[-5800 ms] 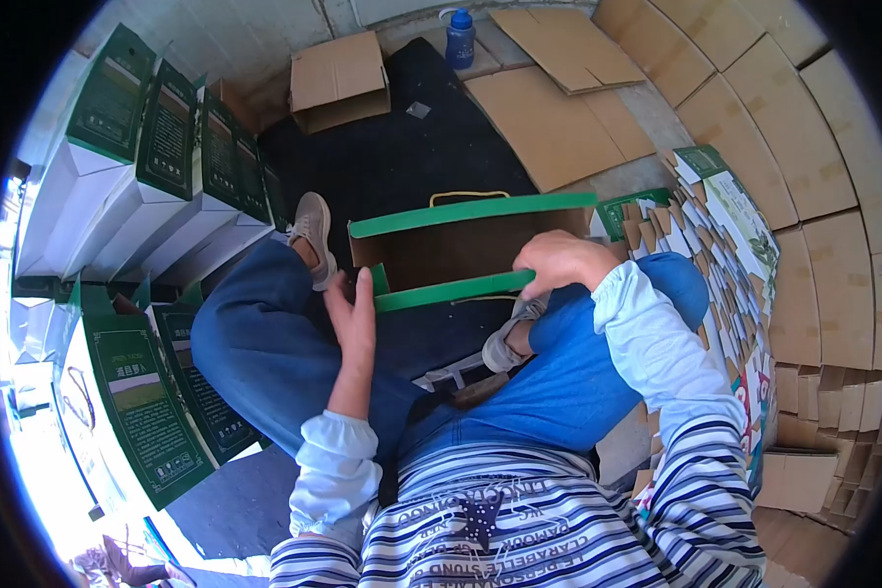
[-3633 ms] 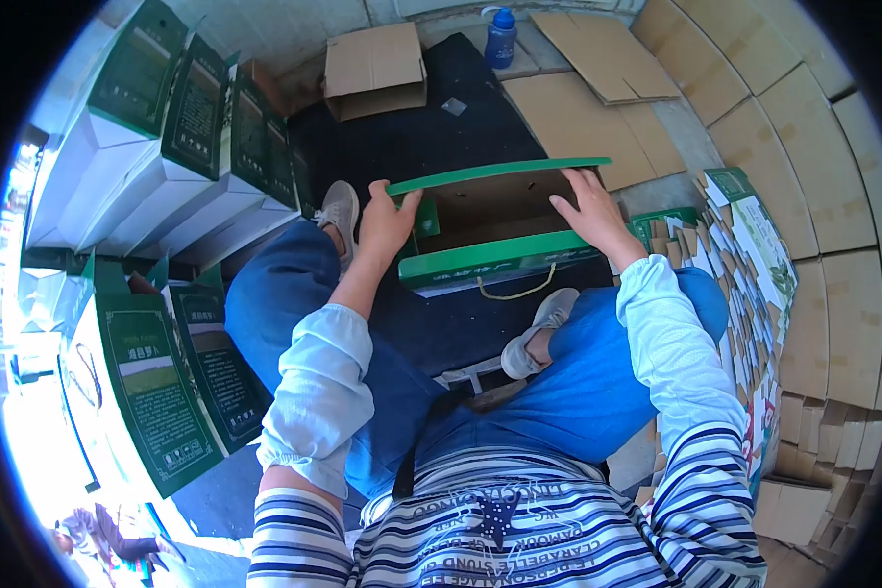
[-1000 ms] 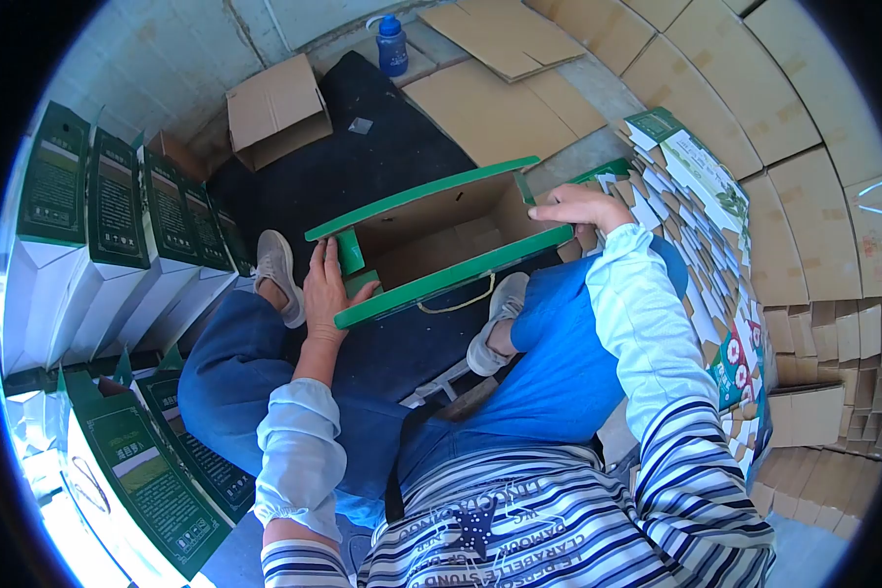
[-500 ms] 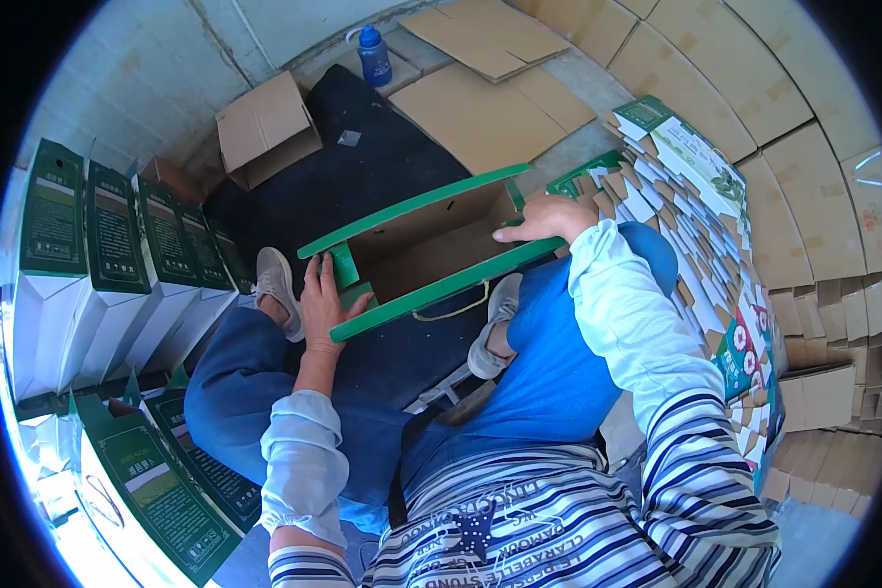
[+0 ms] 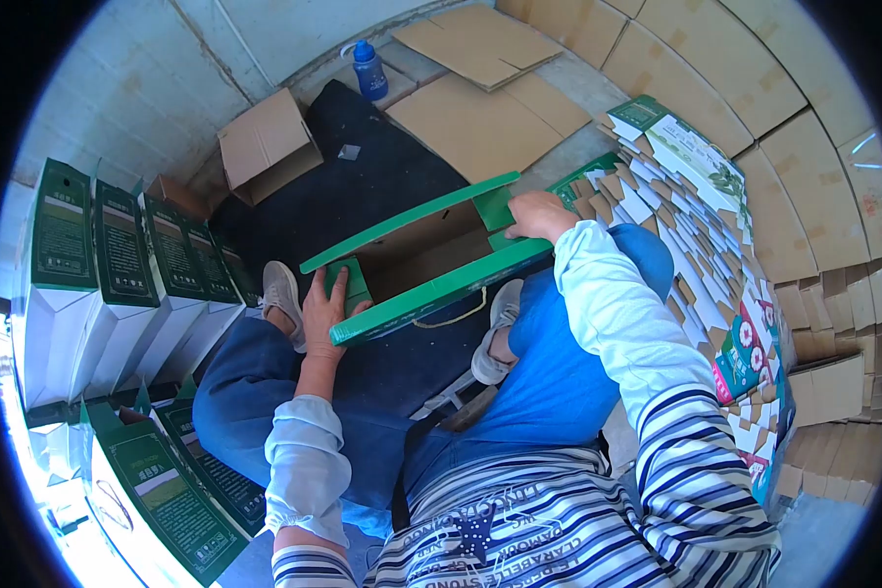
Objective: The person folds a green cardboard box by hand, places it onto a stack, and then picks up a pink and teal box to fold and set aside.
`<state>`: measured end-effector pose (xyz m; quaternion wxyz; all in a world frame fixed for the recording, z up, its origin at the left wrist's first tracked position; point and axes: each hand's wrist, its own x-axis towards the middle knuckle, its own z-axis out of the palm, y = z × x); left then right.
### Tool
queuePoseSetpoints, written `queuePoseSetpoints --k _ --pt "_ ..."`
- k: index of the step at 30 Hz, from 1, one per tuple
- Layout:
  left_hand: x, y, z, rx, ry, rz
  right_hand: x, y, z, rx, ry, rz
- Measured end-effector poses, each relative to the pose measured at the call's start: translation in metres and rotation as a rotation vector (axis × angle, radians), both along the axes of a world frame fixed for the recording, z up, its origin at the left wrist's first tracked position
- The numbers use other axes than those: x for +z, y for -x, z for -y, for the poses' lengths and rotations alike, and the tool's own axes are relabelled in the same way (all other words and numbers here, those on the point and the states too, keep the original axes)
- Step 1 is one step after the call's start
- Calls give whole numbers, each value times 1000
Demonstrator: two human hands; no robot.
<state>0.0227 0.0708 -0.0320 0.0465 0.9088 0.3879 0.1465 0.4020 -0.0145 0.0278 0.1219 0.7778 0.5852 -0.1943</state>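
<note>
A long cardboard box (image 5: pixel 423 310) with green edges lies across my lap, its top open and its brown inside showing. A cord handle hangs from its near side. My left hand (image 5: pixel 323 316) grips the left end, with fingers spread over the green end flap (image 5: pixel 347 281) and the thumb by the near edge. At the right end my right hand (image 5: pixel 541 216) is closed on the box's near corner, beside the other green end flap (image 5: pixel 494 208). Part of the right fingers is hidden. Both end flaps lean inward over the opening.
Green and white boxes (image 5: pixel 64 230) stand in rows on my left. To my right lies a big stack of flattened printed cartons (image 5: pixel 691 235), with brown cartons (image 5: pixel 784 191) behind. Ahead are flat cardboard sheets (image 5: pixel 490 122), a brown box (image 5: pixel 268 147) and a blue bottle (image 5: pixel 369 73).
Both end flaps have folded further inward over the opening. My right hand has shifted slightly left, its thumb drawn back from inside the box. My left fingers have spread onto the left flap.
</note>
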Motion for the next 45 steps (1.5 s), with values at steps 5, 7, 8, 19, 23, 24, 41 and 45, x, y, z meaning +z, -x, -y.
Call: queuePoseSetpoints --k 5,7,8,19,23,24,41,45 --pt "27 1 -4 -60 119 -37 4 -8 -1 -10 60 -117" --pt "39 6 -8 -82 161 8 -1 -15 -5 -20 71 -164" --pt "44 9 -9 -95 185 29 -5 -17 -9 -30 77 -183" --pt "87 -13 54 -28 -26 -37 -26 -10 -6 -337 -191 -82" --pt "64 -18 47 12 -25 -150 -10 -8 -7 -445 -341 -242" --pt "63 -17 42 14 6 -151 -3 -9 -3 -367 -358 -294" --pt "50 -33 40 55 19 -268 9 15 26 52 -244 -199" --pt "45 -33 36 64 31 -262 3 19 22 33 -304 -143"
